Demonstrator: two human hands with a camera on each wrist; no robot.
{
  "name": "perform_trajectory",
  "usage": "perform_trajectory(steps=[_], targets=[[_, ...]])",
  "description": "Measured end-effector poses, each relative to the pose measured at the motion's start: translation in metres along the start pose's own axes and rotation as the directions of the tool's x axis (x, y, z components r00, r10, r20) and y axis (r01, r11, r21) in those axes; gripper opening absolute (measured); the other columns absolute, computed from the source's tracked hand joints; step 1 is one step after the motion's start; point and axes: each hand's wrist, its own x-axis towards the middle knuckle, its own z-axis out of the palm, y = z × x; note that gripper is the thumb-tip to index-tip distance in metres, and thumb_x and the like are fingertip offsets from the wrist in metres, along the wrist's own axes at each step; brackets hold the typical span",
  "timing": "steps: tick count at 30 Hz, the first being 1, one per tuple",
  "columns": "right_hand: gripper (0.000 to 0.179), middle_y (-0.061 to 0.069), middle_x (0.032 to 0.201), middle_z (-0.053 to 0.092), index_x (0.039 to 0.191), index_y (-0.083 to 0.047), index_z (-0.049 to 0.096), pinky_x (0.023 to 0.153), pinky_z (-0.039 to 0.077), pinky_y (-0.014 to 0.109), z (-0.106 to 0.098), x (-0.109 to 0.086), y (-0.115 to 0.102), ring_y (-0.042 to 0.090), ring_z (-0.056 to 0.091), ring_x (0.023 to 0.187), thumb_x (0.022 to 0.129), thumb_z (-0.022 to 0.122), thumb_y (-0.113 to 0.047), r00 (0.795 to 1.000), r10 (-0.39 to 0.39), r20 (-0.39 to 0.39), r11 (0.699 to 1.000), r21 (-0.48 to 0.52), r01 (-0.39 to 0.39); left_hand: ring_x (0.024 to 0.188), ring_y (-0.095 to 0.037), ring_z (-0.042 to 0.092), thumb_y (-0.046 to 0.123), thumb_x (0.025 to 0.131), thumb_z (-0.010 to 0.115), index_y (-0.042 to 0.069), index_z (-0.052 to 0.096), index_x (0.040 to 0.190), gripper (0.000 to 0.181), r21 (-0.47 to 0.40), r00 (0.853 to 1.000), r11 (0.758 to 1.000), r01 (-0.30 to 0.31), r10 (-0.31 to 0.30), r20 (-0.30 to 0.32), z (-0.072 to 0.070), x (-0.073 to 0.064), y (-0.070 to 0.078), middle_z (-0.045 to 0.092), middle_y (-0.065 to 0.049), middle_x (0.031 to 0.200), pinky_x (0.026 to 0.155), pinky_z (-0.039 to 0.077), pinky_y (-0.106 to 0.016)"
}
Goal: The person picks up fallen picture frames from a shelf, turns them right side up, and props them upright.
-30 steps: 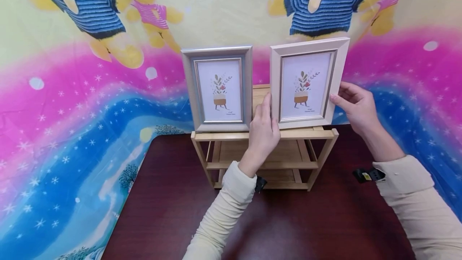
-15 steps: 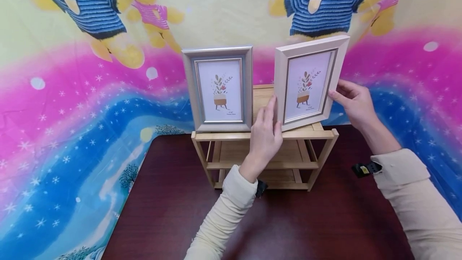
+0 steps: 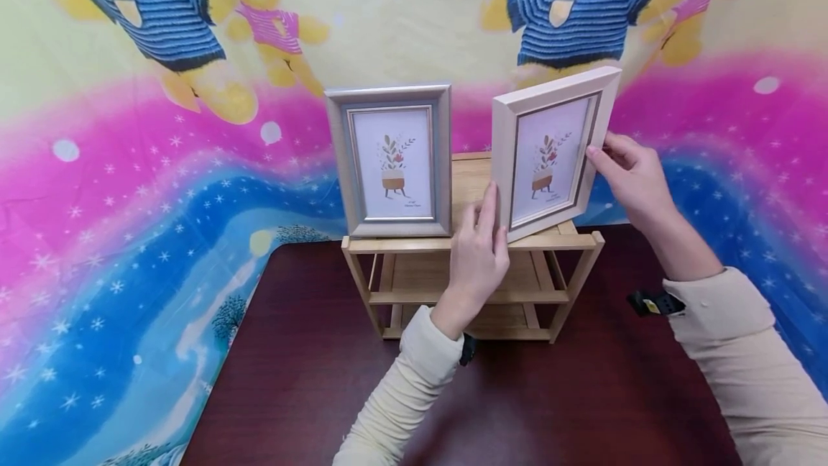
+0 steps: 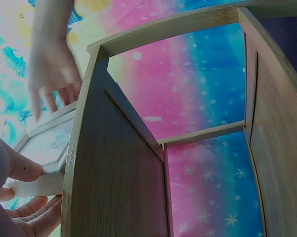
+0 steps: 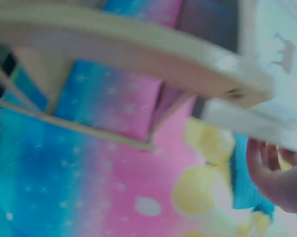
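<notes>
A cream picture frame [image 3: 506,164] with a potted-plant print stands at an angle on the top tier of a wooden shelf rack [image 3: 474,177]. Its left edge is nearer the rack's front than its right edge. My left hand [image 3: 477,257] holds the lower left edge; in the left wrist view the thumb [image 4: 25,165] lies on the frame, fingers below. The right hand [image 3: 637,182] pinches the right edge, thumb on the front and fingertips hidden behind. To the left, a silver-grey picture frame [image 3: 336,157] with the same print stands upright, untouched.
The rack's lower tiers [image 3: 468,275] sit beneath the frames on a dark red-brown table [image 3: 304,380]. Close behind hangs a backdrop cloth [image 3: 401,13] printed with bears and snowflakes. A black strap [image 3: 655,303] is at the right wrist.
The cream frame has turned, its left edge coming forward and slightly right, showing more of its side. Both hands moved with it, the right one slightly higher. The grey frame stayed put.
</notes>
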Motion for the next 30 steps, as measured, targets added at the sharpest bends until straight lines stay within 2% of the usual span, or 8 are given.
perform_trajectory(steps=[6,10,15,17,20,24,26,30], targets=[[0.044,-0.001,0.102,0.058,0.129,-0.007,0.052,0.073,0.043,0.016,0.004,0.002,-0.032,0.011,0.052,0.094,0.087,0.060,-0.016,0.994,0.002,-0.107,0.984,0.177,0.017,0.069,-0.018,0.056,0.000,0.077,0.063,-0.004,0.039,0.134,0.062,0.038,0.999,0.999,-0.038,0.039,-0.016,0.001,-0.002,0.001,0.054,-0.015,0.099,0.060,0.047,-0.022],[0.045,0.005,0.112,0.055,0.130,-0.010,0.052,0.081,0.043,0.021,0.005,0.002,-0.044,0.014,0.049,0.101,0.087,0.061,-0.018,0.991,0.022,-0.135,0.986,0.168,0.001,0.073,-0.019,0.056,0.001,0.077,0.063,-0.004,0.040,0.133,0.061,0.055,0.998,0.997,-0.054,0.056,-0.022,0.002,-0.003,0.001,0.054,-0.015,0.100,0.062,0.048,-0.023],[0.046,0.005,0.115,0.054,0.132,-0.011,0.049,0.081,0.042,0.024,0.006,0.004,-0.051,0.014,0.049,0.102,0.088,0.059,-0.023,0.990,0.053,-0.134,0.990,0.136,-0.035,0.076,-0.019,0.056,0.001,0.078,0.063,-0.004,0.041,0.133,0.059,0.069,0.996,0.995,-0.077,0.080,-0.042,0.003,-0.005,0.001,0.052,-0.016,0.100,0.064,0.048,-0.024],[0.047,0.005,0.113,0.054,0.131,-0.010,0.049,0.080,0.042,0.024,0.007,0.005,-0.052,0.014,0.049,0.100,0.088,0.059,-0.023,0.990,0.058,-0.129,0.986,0.160,-0.037,0.077,-0.019,0.056,0.001,0.079,0.062,-0.004,0.041,0.133,0.058,0.076,0.994,0.993,-0.088,0.092,-0.051,0.004,-0.005,0.001,0.052,-0.016,0.101,0.064,0.048,-0.024],[0.048,0.007,0.113,0.053,0.132,-0.008,0.049,0.089,0.041,0.028,0.010,0.008,-0.053,0.015,0.048,0.101,0.088,0.058,-0.025,0.992,0.062,-0.112,0.978,0.207,-0.037,0.079,-0.020,0.056,0.001,0.079,0.062,-0.003,0.042,0.132,0.057,0.088,0.993,0.991,-0.098,0.104,-0.064,0.006,-0.006,0.000,0.052,-0.016,0.101,0.064,0.049,-0.021],[0.048,0.009,0.115,0.052,0.130,-0.006,0.050,0.102,0.031,0.039,0.012,0.013,-0.056,0.017,0.047,0.105,0.088,0.057,-0.028,0.993,0.080,-0.084,0.956,0.287,-0.053,0.079,-0.019,0.057,0.002,0.079,0.063,-0.003,0.044,0.131,0.056,0.109,0.990,0.989,-0.104,0.113,-0.081,0.008,-0.006,0.001,0.052,-0.016,0.101,0.066,0.049,-0.019],[0.044,0.008,0.111,0.052,0.125,-0.006,0.054,0.103,0.029,0.040,0.014,0.017,-0.058,0.018,0.047,0.102,0.088,0.057,-0.030,0.992,0.097,-0.082,0.944,0.322,-0.066,0.079,-0.019,0.057,0.003,0.078,0.064,-0.003,0.045,0.131,0.056,0.123,0.989,0.986,-0.109,0.120,-0.091,0.009,-0.006,0.002,0.052,-0.015,0.100,0.066,0.048,-0.018],[0.044,0.008,0.109,0.048,0.121,-0.004,0.055,0.103,0.027,0.041,0.017,0.023,-0.061,0.018,0.041,0.101,0.088,0.056,-0.034,0.987,0.137,-0.084,0.940,0.326,-0.102,0.079,-0.018,0.056,0.005,0.078,0.066,-0.003,0.047,0.129,0.056,0.153,0.984,0.981,-0.120,0.138,-0.109,0.010,-0.006,0.005,0.052,-0.015,0.099,0.066,0.048,-0.019]])
